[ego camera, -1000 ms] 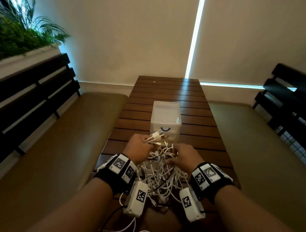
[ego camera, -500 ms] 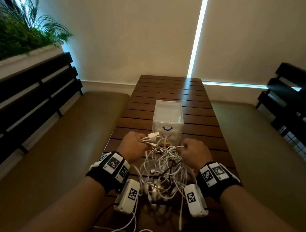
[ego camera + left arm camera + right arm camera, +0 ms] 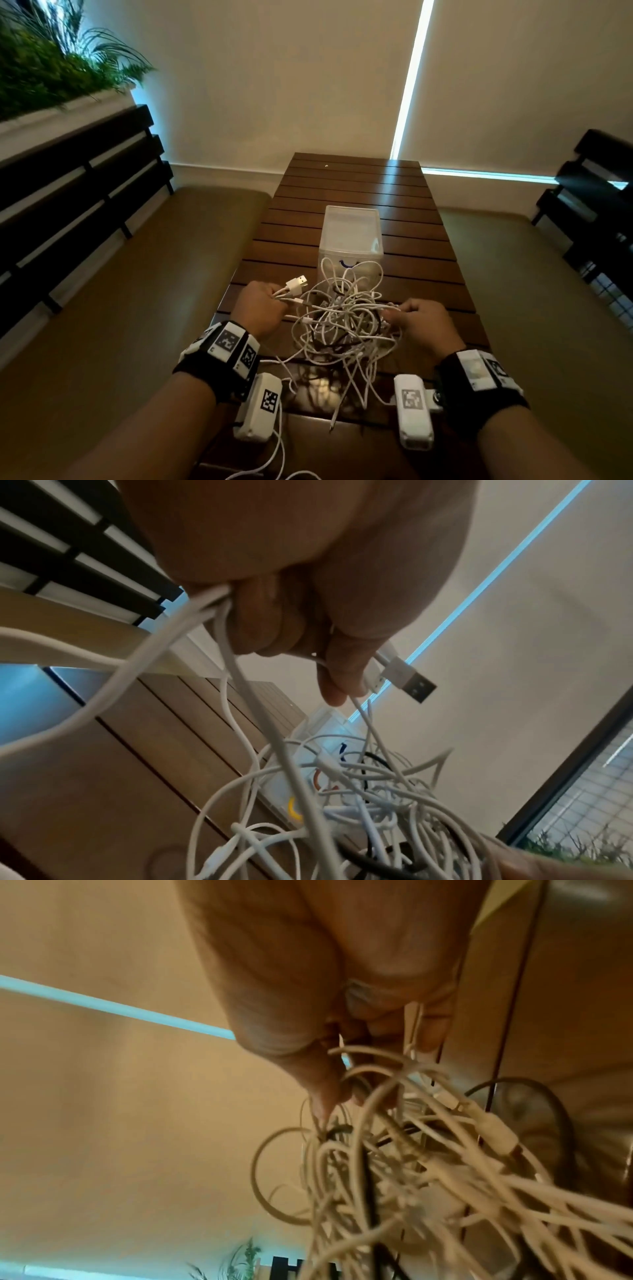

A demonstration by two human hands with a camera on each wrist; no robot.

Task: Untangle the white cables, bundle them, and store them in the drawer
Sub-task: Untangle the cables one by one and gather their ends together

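Cables (image 3: 342, 322) hung as a white tangle at lower centre of the head view, before the closed drawer box (image 3: 351, 234). Left hand (image 3: 260, 310) gripped plug ends (image 3: 407, 680); right hand (image 3: 419, 325) pinched strands. Untangling looked underway; next, probably, one cable needed drawing free.

White cables (image 3: 342, 318) tangled before drawer (image 3: 351, 236)

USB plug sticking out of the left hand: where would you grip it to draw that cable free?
Pinch the white housing of the USB plug, behind the metal tip, coming from the far, open side. It juts past the left hand, clear of the cable tangle.
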